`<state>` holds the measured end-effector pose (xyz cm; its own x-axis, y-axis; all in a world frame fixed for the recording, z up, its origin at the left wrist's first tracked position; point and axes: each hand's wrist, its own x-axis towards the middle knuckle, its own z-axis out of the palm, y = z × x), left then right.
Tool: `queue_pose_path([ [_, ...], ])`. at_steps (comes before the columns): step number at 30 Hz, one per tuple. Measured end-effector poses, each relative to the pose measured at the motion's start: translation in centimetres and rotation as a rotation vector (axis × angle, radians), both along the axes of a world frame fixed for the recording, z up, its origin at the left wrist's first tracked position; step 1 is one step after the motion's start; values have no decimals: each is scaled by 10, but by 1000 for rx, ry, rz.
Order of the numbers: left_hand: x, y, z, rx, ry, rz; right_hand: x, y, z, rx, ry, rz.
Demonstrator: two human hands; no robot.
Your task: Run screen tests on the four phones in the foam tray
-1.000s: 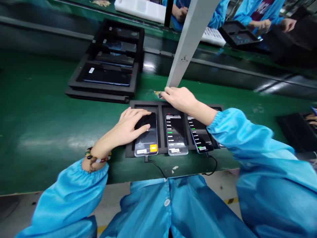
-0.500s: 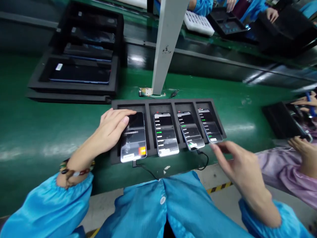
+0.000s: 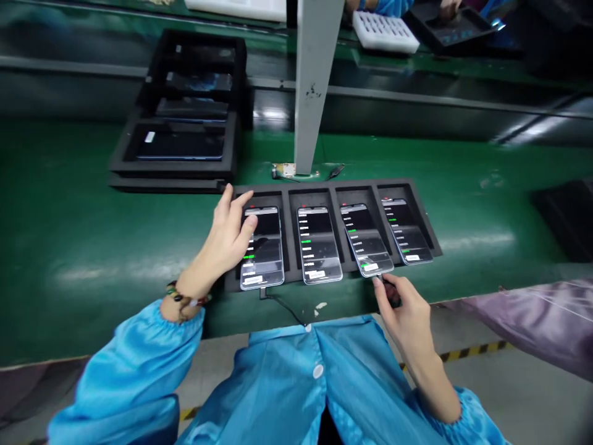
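Observation:
Several lit smartphones lie in the compartments of a black foam tray (image 3: 286,230), their lower ends over its near edge. My left hand (image 3: 229,238) rests at the upper left of the leftmost phone (image 3: 262,259), fingers apart, thumb over its screen. A black cable (image 3: 287,307) is plugged into that phone's lower end. At the bottom of the third phone (image 3: 368,238), my right hand (image 3: 405,312) pinches the plug of a charging cable (image 3: 393,295), partly hidden by the fingers. The second phone (image 3: 319,244) and the rightmost phone (image 3: 407,232) show similar lists with green lines.
Stacked black foam trays (image 3: 121,164) with more phones stand at the back left. A grey post (image 3: 317,93) rises behind the tray, with a loose cable end (image 3: 336,171) at its foot. A white tray (image 3: 385,32) and a co-worker's hand (image 3: 449,9) are across the bench.
My right hand has moved left from near the rightmost phone to the third phone's cable. The leftmost phone's screen has changed to a list. My left hand's fingers have spread.

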<state>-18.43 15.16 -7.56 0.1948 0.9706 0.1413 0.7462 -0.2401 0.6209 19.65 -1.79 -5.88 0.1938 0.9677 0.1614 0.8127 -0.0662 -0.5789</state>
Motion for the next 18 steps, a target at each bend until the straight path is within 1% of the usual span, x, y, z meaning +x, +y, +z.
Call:
queue_pose_path([
  [2, -1, -3, 0, -39, -15, -38, 0, 0, -1, 17, -8, -16],
  [4, -1, -6, 2, -44, -16, -51, 0, -2, -3, 20, 10, -39],
  [7, -3, -14, 4, -56, -37, -41, -1, -6, -7, -17, 81, -76],
  [9, -6, -18, 5, -63, -88, -33, -3, -10, -9, -28, 107, -114],
  [12, -12, -23, 3, -61, -174, -26, -4, -18, -6, -14, 120, -160],
  [13, -13, -23, 2, -59, -191, -26, -2, -22, -1, -41, 142, -144],
  [15, -16, -24, 2, -58, -210, -26, 11, -30, 15, -182, 204, -52],
  [16, -16, -23, 2, -58, -213, -30, 20, -34, 26, -272, 219, 11],
  [17, -16, -23, 2, -57, -213, -34, 33, -39, 38, -324, 205, 43],
  [18, -16, -23, 3, -57, -210, -37, 46, -43, 52, -325, 152, 46],
])
